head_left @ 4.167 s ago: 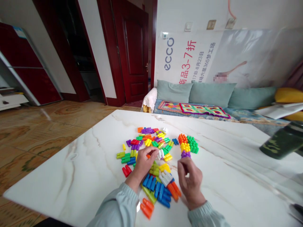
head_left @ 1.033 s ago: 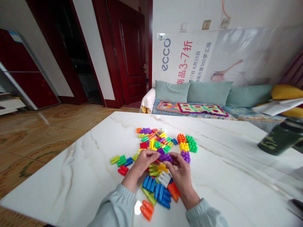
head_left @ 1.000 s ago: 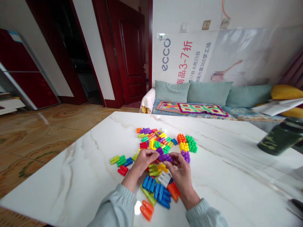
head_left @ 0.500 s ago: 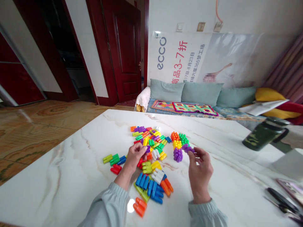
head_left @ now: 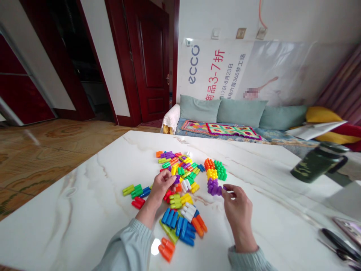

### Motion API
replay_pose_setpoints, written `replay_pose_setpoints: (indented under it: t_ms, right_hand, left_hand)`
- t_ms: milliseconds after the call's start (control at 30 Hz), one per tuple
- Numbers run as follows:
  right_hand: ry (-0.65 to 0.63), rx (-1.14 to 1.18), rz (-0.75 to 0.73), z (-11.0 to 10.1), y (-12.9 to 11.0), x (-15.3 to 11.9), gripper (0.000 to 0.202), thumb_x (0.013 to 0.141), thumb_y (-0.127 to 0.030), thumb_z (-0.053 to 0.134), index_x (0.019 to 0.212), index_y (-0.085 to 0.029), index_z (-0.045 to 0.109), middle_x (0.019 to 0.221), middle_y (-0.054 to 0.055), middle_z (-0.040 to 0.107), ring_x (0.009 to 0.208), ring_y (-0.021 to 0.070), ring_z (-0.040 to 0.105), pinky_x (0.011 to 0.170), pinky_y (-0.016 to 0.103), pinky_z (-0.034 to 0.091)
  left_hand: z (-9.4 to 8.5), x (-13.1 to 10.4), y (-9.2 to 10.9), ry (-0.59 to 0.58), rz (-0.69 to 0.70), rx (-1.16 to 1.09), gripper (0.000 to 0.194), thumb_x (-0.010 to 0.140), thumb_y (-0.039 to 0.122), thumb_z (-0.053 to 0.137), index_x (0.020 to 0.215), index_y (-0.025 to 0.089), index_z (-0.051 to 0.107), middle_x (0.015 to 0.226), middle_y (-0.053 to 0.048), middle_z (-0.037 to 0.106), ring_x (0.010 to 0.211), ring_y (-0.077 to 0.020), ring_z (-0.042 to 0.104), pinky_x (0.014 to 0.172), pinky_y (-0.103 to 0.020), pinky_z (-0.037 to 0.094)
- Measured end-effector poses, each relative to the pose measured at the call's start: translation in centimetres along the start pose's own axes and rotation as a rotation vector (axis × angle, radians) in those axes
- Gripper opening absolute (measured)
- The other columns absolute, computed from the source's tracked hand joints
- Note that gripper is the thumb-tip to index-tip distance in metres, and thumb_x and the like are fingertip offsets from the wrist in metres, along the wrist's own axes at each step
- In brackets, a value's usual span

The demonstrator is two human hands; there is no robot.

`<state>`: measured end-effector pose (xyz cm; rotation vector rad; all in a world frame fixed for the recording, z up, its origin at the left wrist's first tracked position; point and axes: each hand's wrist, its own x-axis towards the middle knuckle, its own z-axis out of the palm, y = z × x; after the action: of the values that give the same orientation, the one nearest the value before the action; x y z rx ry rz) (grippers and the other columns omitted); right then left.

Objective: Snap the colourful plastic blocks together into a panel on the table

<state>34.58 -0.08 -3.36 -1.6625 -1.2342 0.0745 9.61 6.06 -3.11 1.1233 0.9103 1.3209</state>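
Observation:
Between the fingertips of my left hand (head_left: 161, 188) is a purple toy block (head_left: 177, 179), held over the loose pile. My right hand (head_left: 238, 205) pinches another purple block (head_left: 217, 190) at its right end, against the purple group in the sorted blocks. Beyond it stand yellow blocks (head_left: 212, 174), orange blocks (head_left: 209, 163) and green blocks (head_left: 220, 170), grouped by colour. Around my left hand lie mixed bullet-shaped blocks: blue blocks (head_left: 183, 227), a white block (head_left: 188, 211), a red block (head_left: 138, 203) and several others. My left hand hides part of the pile.
The pieces lie on a white marbled table (head_left: 93, 226). A dark green thermos mug (head_left: 316, 162) stands at the right, with scissors (head_left: 338, 241) and a phone (head_left: 348, 229) near the right edge. Behind the table is a sofa (head_left: 225, 113) with cushions.
My right hand has moved down and slightly left, bringing its purple block from beside the green blocks to the purple group. My left hand stays nearly still with its block.

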Motion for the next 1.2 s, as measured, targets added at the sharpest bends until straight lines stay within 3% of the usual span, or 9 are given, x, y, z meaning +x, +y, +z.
replay_pose_setpoints:
  t_ms: [167, 700, 767, 867, 933, 1067, 1200]
  right_hand:
    - [-0.148, -0.09, 0.083, 0.5, 1.1, -0.4, 0.023, 0.074, -0.035, 0.053, 0.082, -0.019, 0.068, 0.079, 0.007, 0.072, 0.065, 0.0211, 0.064, 0.064, 0.032, 0.044]
    - [-0.119, -0.1, -0.034, 1.7, 1.6, -0.4, 0.023, 0.077, -0.029, 0.047, 0.086, -0.019, 0.065, 0.084, 0.009, 0.071, 0.071, 0.0211, 0.063, 0.067, 0.033, 0.045]
    - [-0.075, -0.088, -0.045, 1.3, 1.0, -0.4, 0.023, 0.08, -0.035, 0.05, 0.087, -0.018, 0.064, 0.087, 0.009, 0.069, 0.064, 0.0181, 0.061, 0.063, 0.031, 0.045]
    - [0.091, -0.026, -0.09, 0.9, -0.7, -0.7, 0.029, 0.084, -0.044, 0.057, 0.094, -0.018, 0.063, 0.088, 0.006, 0.064, 0.055, 0.0127, 0.053, 0.056, 0.028, 0.043]
    - [0.112, 0.081, -0.17, 0.9, -1.8, -1.2, 0.027, 0.088, -0.043, 0.057, 0.097, -0.019, 0.062, 0.085, 0.004, 0.062, 0.056, 0.0119, 0.051, 0.055, 0.027, 0.043]
    - [-0.168, 0.306, -0.336, 2.0, -3.2, -2.3, 0.02, 0.091, -0.033, 0.058, 0.106, -0.02, 0.06, 0.087, 0.004, 0.063, 0.063, 0.0124, 0.055, 0.058, 0.026, 0.048]
    - [-0.401, 0.452, -0.345, 3.2, -3.3, -3.0, 0.043, 0.086, -0.028, 0.065, 0.126, -0.024, 0.051, 0.102, 0.005, 0.063, 0.066, 0.012, 0.059, 0.056, 0.025, 0.051]
  left_hand:
    - [0.3, -0.4, 0.5, -0.004, -0.013, -0.008, 0.042, 0.068, 0.04, 0.077, 0.066, 0.021, 0.04, 0.05, 0.006, 0.057, 0.043, -0.009, 0.053, 0.046, -0.019, 0.042]
    - [0.4, -0.5, 0.6, -0.023, -0.011, 0.0, 0.04, 0.068, 0.041, 0.076, 0.066, 0.021, 0.041, 0.051, 0.005, 0.059, 0.044, -0.0097, 0.053, 0.048, -0.02, 0.042]
    - [0.4, -0.5, 0.6, -0.017, -0.008, -0.006, 0.04, 0.068, 0.041, 0.076, 0.067, 0.021, 0.041, 0.051, 0.006, 0.058, 0.044, -0.0095, 0.053, 0.047, -0.02, 0.042]
    - [0.4, -0.5, 0.5, -0.029, -0.013, -0.029, 0.038, 0.068, 0.042, 0.076, 0.074, 0.021, 0.045, 0.052, 0.006, 0.059, 0.043, -0.0091, 0.052, 0.046, -0.019, 0.041]
    - [0.4, -0.6, 0.6, -0.05, -0.025, -0.034, 0.038, 0.069, 0.042, 0.077, 0.085, 0.02, 0.051, 0.056, 0.005, 0.062, 0.044, -0.0092, 0.053, 0.047, -0.019, 0.041]
    - [0.5, -0.9, 0.7, -0.121, -0.045, 0.042, 0.039, 0.068, 0.041, 0.079, 0.093, 0.016, 0.062, 0.067, 0.0, 0.068, 0.05, -0.0098, 0.057, 0.051, -0.02, 0.045]
    - [0.9, -1.2, 0.5, -0.209, -0.049, 0.099, 0.035, 0.064, 0.034, 0.084, 0.088, 0.014, 0.067, 0.074, -0.004, 0.071, 0.058, -0.0129, 0.062, 0.057, -0.024, 0.051]
